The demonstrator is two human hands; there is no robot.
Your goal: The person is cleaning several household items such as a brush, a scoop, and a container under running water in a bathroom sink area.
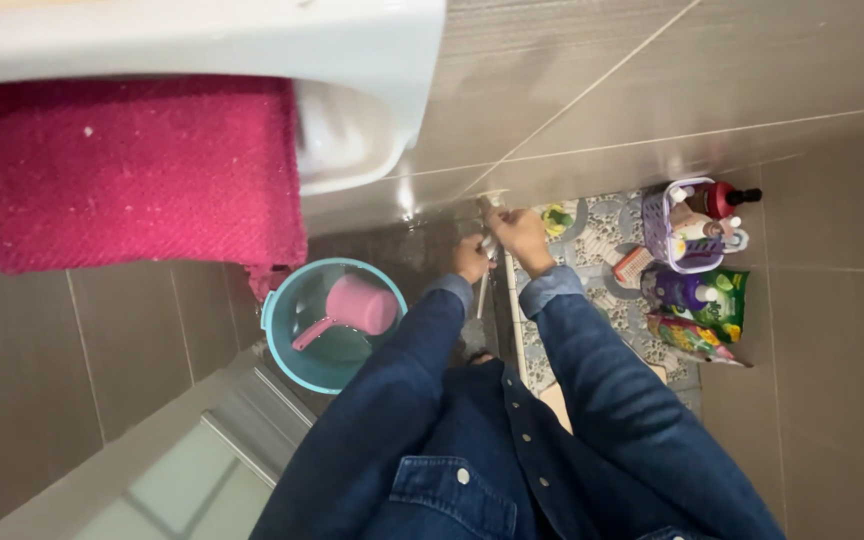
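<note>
**Low down: both hands on a small pale object at the tiled wall's foot**

Seen from above, looking down past two denim sleeves. Left hand (470,259) curled shut around the lower part of a small whitish object (489,243), apparently a bottle or fitting; exact kind too small to tell. Right hand (522,237) closed over the upper part of the same object, fingers bent, knuckles up, fingertips hidden. Object thus caught between the two hands, left below and slightly nearer the body, right above and touching it from the far side. A pale narrow piece (492,199) shows just beyond the right hand, against the wall; cannot tell whether joined to the held object.

Surroundings:
- Teal bucket (292,300) on the floor, left of the left hand, near but apart; pink scoop (357,305) lying inside it, handle pointing lower left.
- Magenta towel (137,165) draped over the edge of a white basin (372,60), upper left, well apart from the hands.
- Patterned mat (602,235) under and to the right of the right hand.
- Lilac basket (655,225) of bottles on the mat, right of the hands, apart; a red bottle with dark cap (722,198) leaning out of it.
- Green pouch (727,310) and purple bottle (682,290) just in front of the basket.
- Small green item (555,218) just beside the right hand, contact unclear.
</note>
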